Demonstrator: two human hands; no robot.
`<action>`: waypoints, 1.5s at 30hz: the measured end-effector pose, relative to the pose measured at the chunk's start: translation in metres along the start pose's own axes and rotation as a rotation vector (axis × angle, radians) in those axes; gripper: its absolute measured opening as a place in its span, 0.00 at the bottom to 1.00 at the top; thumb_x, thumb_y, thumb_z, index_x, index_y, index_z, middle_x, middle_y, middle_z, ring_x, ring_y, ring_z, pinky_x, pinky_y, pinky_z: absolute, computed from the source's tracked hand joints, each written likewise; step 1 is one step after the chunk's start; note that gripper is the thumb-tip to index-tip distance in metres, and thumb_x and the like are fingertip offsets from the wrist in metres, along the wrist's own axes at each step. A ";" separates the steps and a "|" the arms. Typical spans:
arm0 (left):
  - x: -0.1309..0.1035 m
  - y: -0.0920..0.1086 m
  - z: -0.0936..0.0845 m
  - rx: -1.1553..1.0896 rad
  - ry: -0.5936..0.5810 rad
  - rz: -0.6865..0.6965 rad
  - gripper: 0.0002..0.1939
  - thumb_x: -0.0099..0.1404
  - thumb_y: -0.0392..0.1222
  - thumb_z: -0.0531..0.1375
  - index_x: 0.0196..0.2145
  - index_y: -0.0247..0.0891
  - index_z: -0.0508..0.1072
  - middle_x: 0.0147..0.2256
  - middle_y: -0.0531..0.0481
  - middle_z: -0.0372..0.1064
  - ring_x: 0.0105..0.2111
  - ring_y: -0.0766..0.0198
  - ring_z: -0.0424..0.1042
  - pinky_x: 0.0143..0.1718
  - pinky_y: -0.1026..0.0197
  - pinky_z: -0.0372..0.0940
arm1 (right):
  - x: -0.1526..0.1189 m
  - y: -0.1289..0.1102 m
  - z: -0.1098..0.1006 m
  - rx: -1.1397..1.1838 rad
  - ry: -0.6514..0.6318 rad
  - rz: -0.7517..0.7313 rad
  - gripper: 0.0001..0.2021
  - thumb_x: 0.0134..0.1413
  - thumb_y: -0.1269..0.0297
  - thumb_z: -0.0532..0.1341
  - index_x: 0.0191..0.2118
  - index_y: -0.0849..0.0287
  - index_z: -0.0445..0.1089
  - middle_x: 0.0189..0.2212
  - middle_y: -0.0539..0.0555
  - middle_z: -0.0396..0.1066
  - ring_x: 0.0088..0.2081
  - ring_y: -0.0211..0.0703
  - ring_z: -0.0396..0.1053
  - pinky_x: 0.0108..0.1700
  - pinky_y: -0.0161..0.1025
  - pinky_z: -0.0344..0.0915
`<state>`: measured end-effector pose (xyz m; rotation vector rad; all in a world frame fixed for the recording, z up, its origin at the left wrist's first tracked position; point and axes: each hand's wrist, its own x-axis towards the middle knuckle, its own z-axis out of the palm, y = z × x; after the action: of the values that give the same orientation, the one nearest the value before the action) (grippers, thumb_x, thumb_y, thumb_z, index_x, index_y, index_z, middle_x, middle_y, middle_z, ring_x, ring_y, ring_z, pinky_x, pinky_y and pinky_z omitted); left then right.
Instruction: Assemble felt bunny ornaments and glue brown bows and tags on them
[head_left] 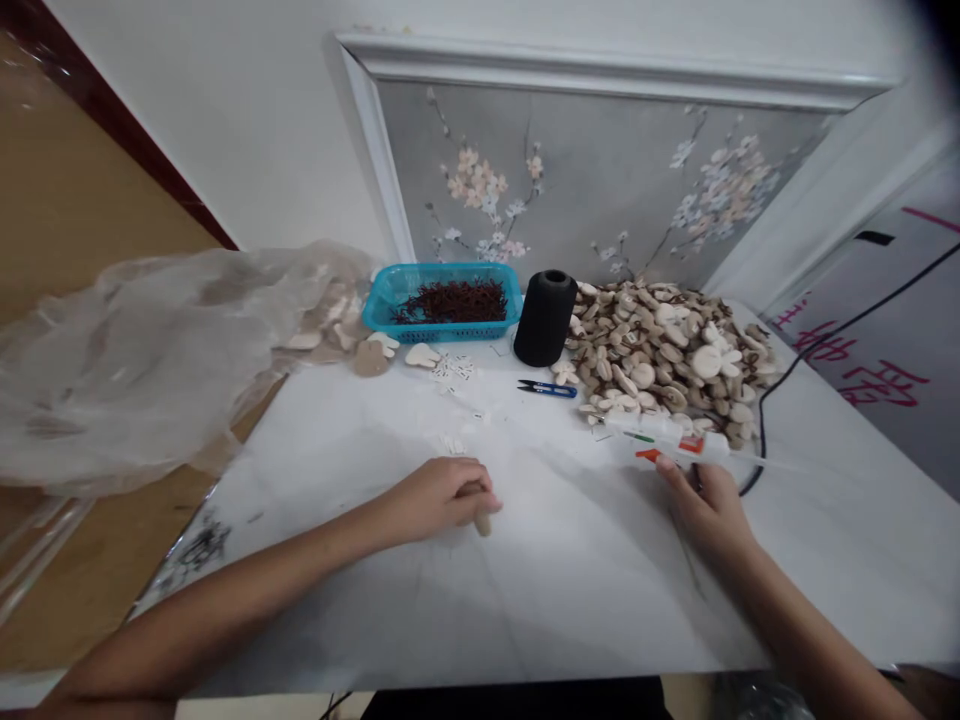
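My left hand (454, 495) is closed over the middle of the white table, its fingers pinching a small beige felt piece (484, 523) that is mostly hidden by them. Over to the right, my right hand (709, 500) is wrapped round a white hot glue gun (670, 430) with orange parts, nozzle pointing left. A glue stick pokes out of its rear. Small white strips (451, 445) lie just beyond my left hand. Blue thread snips (547, 388) rest farther back.
A large heap of beige stuffed felt pieces (652, 350) fills the back right, beside a black thread cone (546, 318). A blue basket (382, 315) holds dark brown strands. A plastic bag (150, 370) lies left. The black cord (762, 420) runs along the right.
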<state>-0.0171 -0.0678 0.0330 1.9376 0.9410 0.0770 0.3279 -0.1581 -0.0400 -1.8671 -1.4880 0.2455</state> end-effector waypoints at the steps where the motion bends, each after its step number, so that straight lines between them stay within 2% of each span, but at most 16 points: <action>1: 0.006 -0.001 0.002 -0.107 0.019 -0.029 0.15 0.61 0.53 0.56 0.32 0.37 0.72 0.26 0.51 0.70 0.25 0.68 0.65 0.27 0.64 0.59 | 0.001 -0.005 0.001 0.012 -0.033 0.005 0.20 0.56 0.48 0.53 0.22 0.57 0.61 0.15 0.47 0.54 0.19 0.37 0.52 0.23 0.36 0.48; 4: 0.020 -0.010 0.008 -0.380 0.098 -0.108 0.17 0.57 0.54 0.60 0.36 0.37 0.71 0.28 0.50 0.71 0.26 0.67 0.68 0.27 0.64 0.62 | 0.006 -0.020 0.004 0.027 -0.124 0.007 0.23 0.57 0.46 0.50 0.22 0.58 0.63 0.15 0.49 0.58 0.21 0.39 0.56 0.23 0.35 0.51; 6: 0.022 -0.015 0.011 -0.471 0.117 -0.133 0.17 0.55 0.52 0.61 0.38 0.38 0.70 0.33 0.48 0.72 0.30 0.64 0.71 0.30 0.62 0.66 | 0.008 -0.026 0.007 -0.006 -0.170 0.014 0.25 0.57 0.44 0.49 0.18 0.57 0.60 0.13 0.49 0.55 0.19 0.38 0.54 0.21 0.35 0.49; 9: 0.015 -0.015 0.010 -0.355 0.122 -0.090 0.18 0.55 0.51 0.61 0.41 0.41 0.69 0.41 0.47 0.71 0.36 0.62 0.72 0.33 0.60 0.68 | 0.009 -0.024 0.010 -0.070 -0.187 0.007 0.26 0.56 0.43 0.49 0.16 0.56 0.53 0.11 0.47 0.50 0.18 0.35 0.49 0.20 0.35 0.46; 11: 0.013 -0.012 -0.005 -0.145 0.200 -0.011 0.17 0.57 0.50 0.60 0.43 0.43 0.69 0.44 0.48 0.70 0.39 0.61 0.72 0.34 0.60 0.68 | 0.010 -0.018 0.011 -0.111 -0.159 0.018 0.27 0.55 0.42 0.50 0.14 0.55 0.48 0.11 0.46 0.48 0.17 0.34 0.46 0.19 0.36 0.43; 14: 0.032 -0.014 -0.061 0.129 0.486 0.086 0.16 0.59 0.51 0.58 0.43 0.41 0.70 0.44 0.47 0.70 0.43 0.60 0.70 0.38 0.60 0.67 | 0.015 -0.011 0.010 -0.162 -0.149 0.061 0.29 0.52 0.40 0.51 0.13 0.54 0.42 0.11 0.46 0.43 0.16 0.32 0.42 0.19 0.37 0.40; 15: 0.045 -0.018 -0.088 0.181 0.608 0.106 0.17 0.60 0.50 0.57 0.43 0.39 0.70 0.44 0.46 0.69 0.43 0.60 0.69 0.41 0.59 0.67 | 0.017 -0.010 0.010 -0.169 -0.151 0.067 0.29 0.52 0.40 0.51 0.13 0.54 0.42 0.11 0.46 0.42 0.17 0.32 0.42 0.19 0.37 0.40; 17: 0.079 -0.030 -0.148 0.267 0.731 0.089 0.19 0.60 0.49 0.58 0.46 0.37 0.69 0.47 0.45 0.68 0.46 0.59 0.68 0.48 0.57 0.63 | 0.020 -0.010 0.009 -0.153 -0.159 0.062 0.29 0.52 0.40 0.51 0.13 0.54 0.42 0.11 0.46 0.42 0.17 0.32 0.43 0.20 0.37 0.40; 20: 0.127 -0.051 -0.226 0.384 0.671 -0.115 0.33 0.50 0.47 0.65 0.52 0.33 0.65 0.53 0.39 0.64 0.51 0.51 0.65 0.52 0.53 0.59 | 0.020 -0.011 0.012 -0.076 -0.174 0.036 0.28 0.53 0.41 0.51 0.13 0.55 0.45 0.10 0.47 0.45 0.16 0.33 0.45 0.19 0.37 0.40; 23: 0.157 -0.064 -0.265 0.531 0.465 -0.235 0.50 0.38 0.50 0.70 0.58 0.35 0.59 0.61 0.34 0.51 0.60 0.42 0.52 0.57 0.48 0.52 | 0.015 -0.011 0.018 -0.021 -0.143 0.006 0.28 0.51 0.42 0.52 0.12 0.55 0.45 0.09 0.48 0.45 0.15 0.34 0.45 0.18 0.38 0.41; 26: 0.168 -0.068 -0.272 0.606 0.343 -0.281 0.56 0.31 0.51 0.71 0.58 0.36 0.59 0.63 0.34 0.47 0.60 0.40 0.50 0.57 0.47 0.52 | 0.013 -0.012 0.021 0.002 -0.079 -0.003 0.28 0.50 0.42 0.53 0.11 0.54 0.46 0.08 0.49 0.47 0.13 0.37 0.48 0.17 0.39 0.44; 31: 0.170 -0.072 -0.276 0.575 0.316 -0.249 0.39 0.38 0.48 0.65 0.49 0.32 0.69 0.53 0.42 0.66 0.48 0.56 0.67 0.48 0.63 0.60 | 0.017 -0.018 0.019 0.048 -0.066 -0.004 0.25 0.50 0.42 0.53 0.12 0.52 0.50 0.08 0.50 0.53 0.12 0.42 0.53 0.15 0.41 0.49; 34: 0.170 -0.076 -0.280 0.564 0.362 -0.219 0.26 0.38 0.44 0.64 0.38 0.35 0.74 0.42 0.48 0.74 0.41 0.59 0.70 0.43 0.65 0.62 | 0.019 -0.017 0.018 0.057 -0.112 -0.020 0.23 0.50 0.44 0.54 0.13 0.52 0.53 0.09 0.50 0.55 0.13 0.43 0.55 0.15 0.41 0.50; 37: 0.170 -0.078 -0.283 0.554 0.429 -0.205 0.17 0.40 0.44 0.63 0.30 0.35 0.75 0.32 0.51 0.74 0.35 0.62 0.70 0.40 0.66 0.62 | 0.019 -0.013 0.018 0.043 -0.110 -0.032 0.23 0.50 0.45 0.54 0.13 0.52 0.52 0.09 0.49 0.55 0.13 0.43 0.55 0.15 0.41 0.50; 41: 0.167 -0.072 -0.293 0.539 0.537 -0.204 0.12 0.42 0.44 0.62 0.25 0.34 0.74 0.19 0.56 0.68 0.25 0.67 0.66 0.31 0.67 0.59 | 0.017 -0.011 0.019 0.040 -0.105 0.004 0.25 0.49 0.43 0.54 0.12 0.53 0.51 0.08 0.50 0.54 0.12 0.42 0.54 0.15 0.40 0.50; 45: 0.160 -0.059 -0.311 0.527 0.628 -0.203 0.09 0.39 0.43 0.64 0.20 0.35 0.72 0.14 0.58 0.64 0.21 0.67 0.64 0.26 0.67 0.56 | 0.018 -0.014 0.019 0.046 -0.089 0.036 0.25 0.48 0.42 0.54 0.12 0.53 0.51 0.08 0.50 0.54 0.13 0.41 0.54 0.15 0.40 0.49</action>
<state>-0.0674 0.2745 0.1083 2.3318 1.7030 0.3666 0.3122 -0.1330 -0.0397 -1.8692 -1.4965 0.3813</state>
